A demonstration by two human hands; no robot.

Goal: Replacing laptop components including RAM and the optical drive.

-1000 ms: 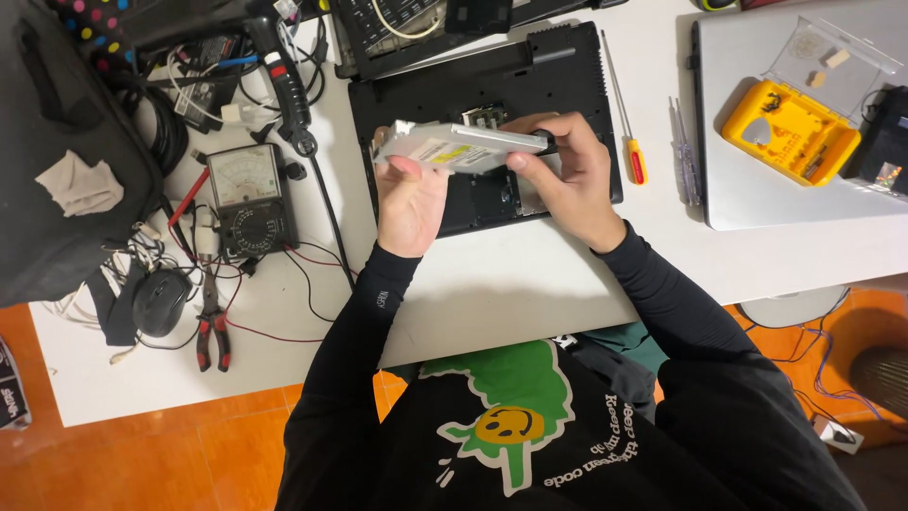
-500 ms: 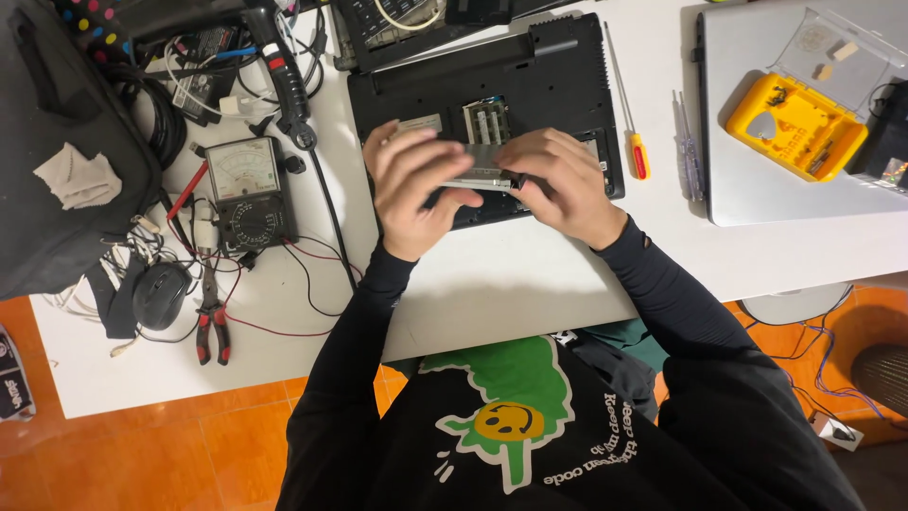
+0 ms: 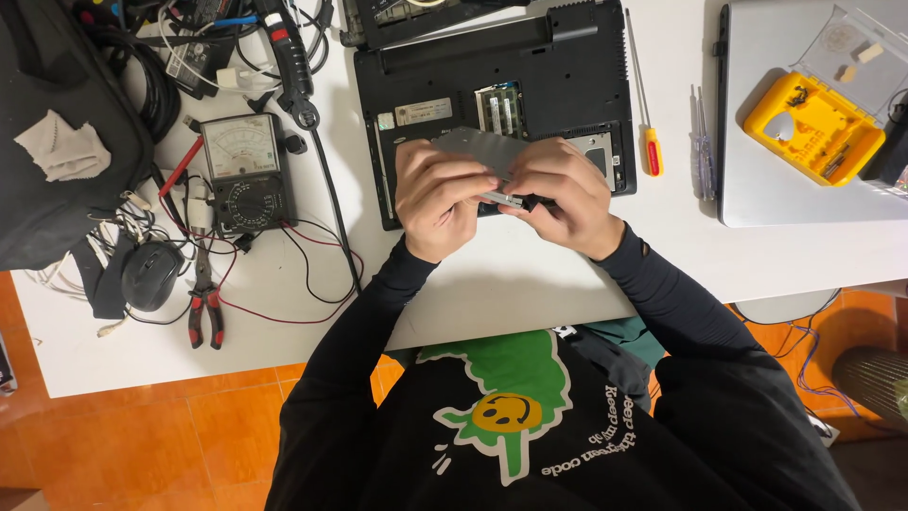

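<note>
Looking down from the head view: white table (image 3: 492, 284) crowded with an upturned black laptop (image 3: 567, 66), analog multimeter (image 3: 246, 170) with red leads, red-handled pliers (image 3: 203, 308), black mouse (image 3: 149, 274), red-handled screwdriver (image 3: 648, 114), yellow bit case (image 3: 813, 128) on a grey laptop (image 3: 804, 203). Left hand (image 3: 437, 194) and right hand (image 3: 560, 194) both pinch a flat grey metal drive (image 3: 484, 151), held tilted between them just above the black laptop's open bay, fingers covering its near edge.

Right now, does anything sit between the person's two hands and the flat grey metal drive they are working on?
Nothing visible does. The left hand and right hand both grip the flat grey metal drive directly, held just above the open black laptop base. The fingers cover the drive's near edge, so contact there cannot be checked.
</note>
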